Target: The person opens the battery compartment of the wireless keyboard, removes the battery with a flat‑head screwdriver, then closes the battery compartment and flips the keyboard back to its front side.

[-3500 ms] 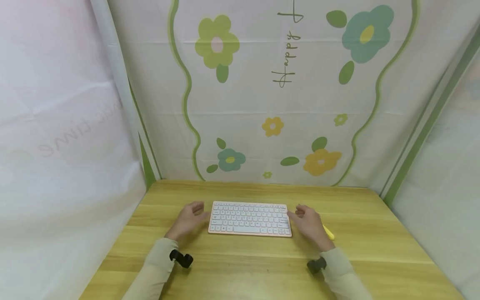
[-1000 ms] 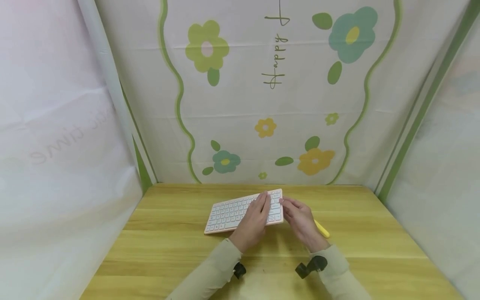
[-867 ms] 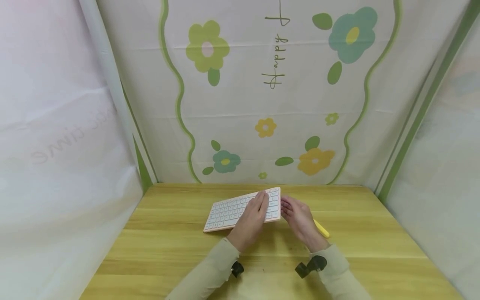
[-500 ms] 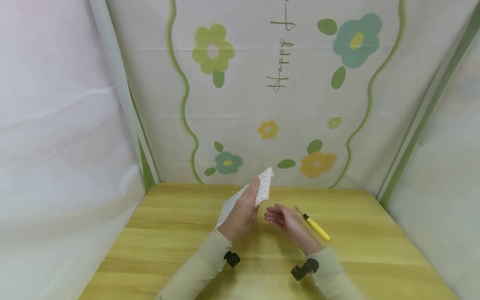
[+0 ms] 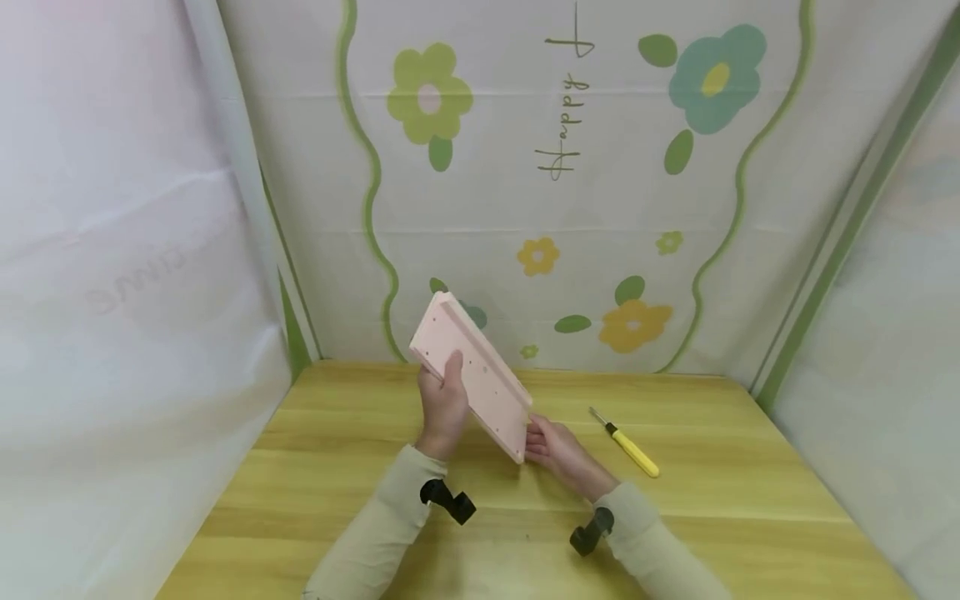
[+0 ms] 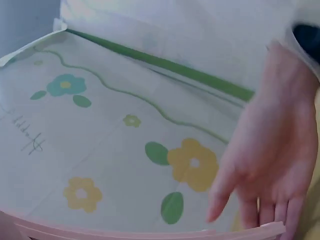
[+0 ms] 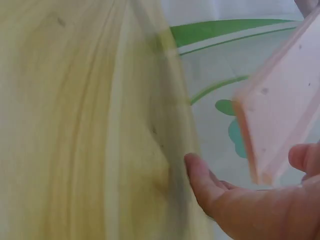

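Raised off the table and tilted, a keyboard (image 5: 491, 385) shows its pale pink underside, with small screw holes and a ridge along one long edge; its keys face away. My left hand (image 5: 442, 408) grips its lower long edge, the thumb lying on the underside and the fingers hidden behind. At the keyboard's lower right end is my right hand (image 5: 558, 450), fingers extended. The right wrist view shows this hand's thumb and fingers spread, not closed on the keyboard (image 7: 280, 105). In the left wrist view, the right palm (image 6: 275, 150) appears beyond the keyboard's edge (image 6: 150, 235).
To the right on the wooden table (image 5: 750, 500) lies a screwdriver (image 5: 633, 450) with a yellow handle, its metal tip pointing away. A white cloth with printed flowers (image 5: 637, 325) hangs behind the table, and more white cloth encloses both sides.
The keyboard, flat on the table at first, has been lifted and turned so its underside shows. My left hand now grips its edge. The right hand has shifted left, uncovering the screwdriver.
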